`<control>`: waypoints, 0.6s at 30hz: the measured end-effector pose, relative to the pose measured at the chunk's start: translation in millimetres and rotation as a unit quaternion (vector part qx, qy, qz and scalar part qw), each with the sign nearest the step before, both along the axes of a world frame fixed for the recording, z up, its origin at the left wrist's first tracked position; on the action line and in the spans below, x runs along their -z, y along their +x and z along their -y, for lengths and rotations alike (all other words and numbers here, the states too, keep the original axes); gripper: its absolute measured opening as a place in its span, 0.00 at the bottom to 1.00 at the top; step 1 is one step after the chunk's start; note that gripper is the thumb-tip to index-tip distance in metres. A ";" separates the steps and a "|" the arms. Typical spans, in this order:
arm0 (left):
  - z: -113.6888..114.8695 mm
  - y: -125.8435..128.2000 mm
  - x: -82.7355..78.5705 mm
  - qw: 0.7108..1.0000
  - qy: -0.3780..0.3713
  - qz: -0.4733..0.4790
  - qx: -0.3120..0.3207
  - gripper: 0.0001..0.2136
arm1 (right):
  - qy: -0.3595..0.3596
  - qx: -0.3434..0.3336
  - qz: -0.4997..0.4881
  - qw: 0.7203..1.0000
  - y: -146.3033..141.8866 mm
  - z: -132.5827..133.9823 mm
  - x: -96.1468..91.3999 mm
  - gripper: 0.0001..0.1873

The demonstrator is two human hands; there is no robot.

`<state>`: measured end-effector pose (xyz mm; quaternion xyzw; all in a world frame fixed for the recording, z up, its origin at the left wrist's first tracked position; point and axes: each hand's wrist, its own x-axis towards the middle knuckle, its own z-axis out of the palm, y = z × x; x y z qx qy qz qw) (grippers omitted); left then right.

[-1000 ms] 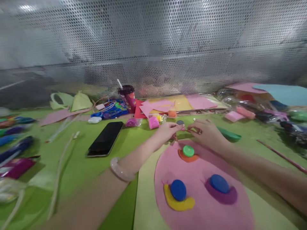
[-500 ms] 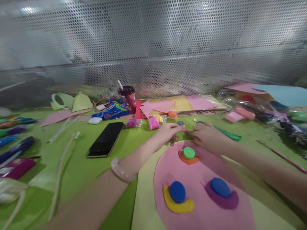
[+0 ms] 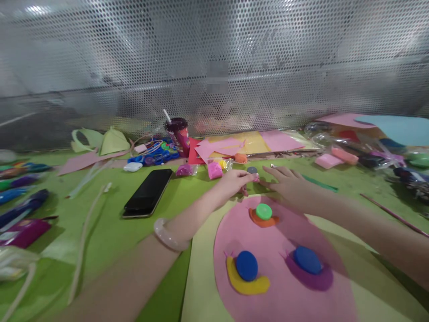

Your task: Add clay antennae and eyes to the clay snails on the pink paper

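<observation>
My left hand is pinched closed at the far edge of the pale yellow sheet. Something small and pinkish shows at its fingertips, too small to name. Just right of it, my right hand reaches out with fingers spread and holds nothing that I can see. On the sheet lies a pink paper oval with three clay snails. The orange snail has a green cap as its shell, while the yellow snail and the purple snail carry blue caps.
Left of the sheet lie a black phone and a pale cord. A lidded cup with a straw stands behind, near pink clay packets. On the right are a thin stick and bagged clay. Perforated metal rises at the back.
My right hand's fingers have gone from bunched together to stretched and spread. My left hand keeps its pinch in nearly the same place. The snails stay put.
</observation>
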<state>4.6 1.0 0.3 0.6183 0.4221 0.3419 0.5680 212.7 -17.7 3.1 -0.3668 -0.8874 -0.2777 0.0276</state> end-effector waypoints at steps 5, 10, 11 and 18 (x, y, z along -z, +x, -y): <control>0.6 -0.4 -1.3 1.000 0.001 0.001 0.001 0.11 | 0.025 -0.007 0.011 1.000 -1.2 6.5 -1.7 0.22; 0.2 -1.1 1.0 1.000 -0.002 0.008 0.004 0.12 | 0.030 -0.025 0.010 0.999 -0.7 7.1 -1.1 0.24; 0.2 -1.2 1.1 1.000 -0.002 0.008 0.003 0.12 | 0.024 -0.027 0.008 0.999 -0.3 7.1 -3.1 0.22; 1.7 -1.5 -2.0 1.000 0.004 -0.008 0.001 0.13 | -0.053 -0.033 -0.063 0.996 -0.8 3.1 -22.1 0.14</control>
